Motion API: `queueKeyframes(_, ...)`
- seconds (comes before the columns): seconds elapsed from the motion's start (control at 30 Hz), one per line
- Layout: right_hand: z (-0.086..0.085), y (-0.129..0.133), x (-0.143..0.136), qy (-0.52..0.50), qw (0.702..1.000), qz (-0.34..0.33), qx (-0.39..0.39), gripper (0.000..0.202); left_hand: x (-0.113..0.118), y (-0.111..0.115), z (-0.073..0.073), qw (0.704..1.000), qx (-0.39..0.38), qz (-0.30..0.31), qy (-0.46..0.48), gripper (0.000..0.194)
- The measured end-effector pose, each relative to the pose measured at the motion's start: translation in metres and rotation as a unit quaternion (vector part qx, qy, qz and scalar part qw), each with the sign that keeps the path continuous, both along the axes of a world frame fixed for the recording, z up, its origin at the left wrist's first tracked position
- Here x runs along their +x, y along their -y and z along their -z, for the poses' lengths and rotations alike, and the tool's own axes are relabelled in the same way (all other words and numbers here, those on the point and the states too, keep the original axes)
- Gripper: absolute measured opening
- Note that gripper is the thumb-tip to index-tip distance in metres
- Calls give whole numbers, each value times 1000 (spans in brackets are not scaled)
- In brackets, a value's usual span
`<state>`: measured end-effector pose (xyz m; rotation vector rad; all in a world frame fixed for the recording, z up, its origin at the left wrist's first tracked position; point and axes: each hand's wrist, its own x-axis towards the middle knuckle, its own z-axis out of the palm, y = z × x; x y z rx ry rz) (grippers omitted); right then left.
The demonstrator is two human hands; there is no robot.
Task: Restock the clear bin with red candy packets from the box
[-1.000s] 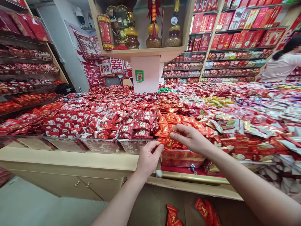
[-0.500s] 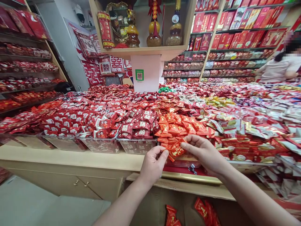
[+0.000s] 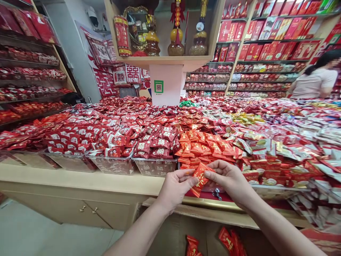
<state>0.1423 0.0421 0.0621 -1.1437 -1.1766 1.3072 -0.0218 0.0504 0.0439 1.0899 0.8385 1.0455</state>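
Note:
Between my two hands is a red candy packet [image 3: 199,180] with gold characters, tilted, over the counter's front edge. My left hand [image 3: 174,186] pinches its left side between thumb and fingers. The thumb and fingers of my right hand [image 3: 230,177] grip its upper right side. Right behind them lies a heap of orange-red packets [image 3: 195,146] in a clear bin. Below my hands, an open cardboard box [image 3: 170,233] holds several red packets [image 3: 192,245].
Clear bins [image 3: 112,165] of dark red and white packets line the counter [image 3: 106,183] to the left. Red and white packets [image 3: 274,174] fill the right side. A small metal lock [image 3: 217,194] sits below the bins. A person [image 3: 314,80] stands at the back right, near stocked shelves.
The packet has turned more upright and sits slightly lower between my hands. My left hand has shifted a little right. At the back right, the person shows more fully.

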Motion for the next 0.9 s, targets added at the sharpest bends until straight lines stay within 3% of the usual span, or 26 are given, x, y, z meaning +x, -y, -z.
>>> queueKeyframes(0.2,-5,-4,-4,1,999,23,46,34,2,3,-3,998,-27,-2,49,39)
queueKeyframes(0.37,2,0,-8,-15,998,31,59,37,4,6,-3,997,-37,18,68,38)
queueKeyframes(0.73,13,-1,-8,26,989,44,142,35,4,6,-3,996,1,79,42,40)
queueKeyframes(0.9,19,3,-6,21,992,29,120,33,7,8,0,995,10,93,22,37)
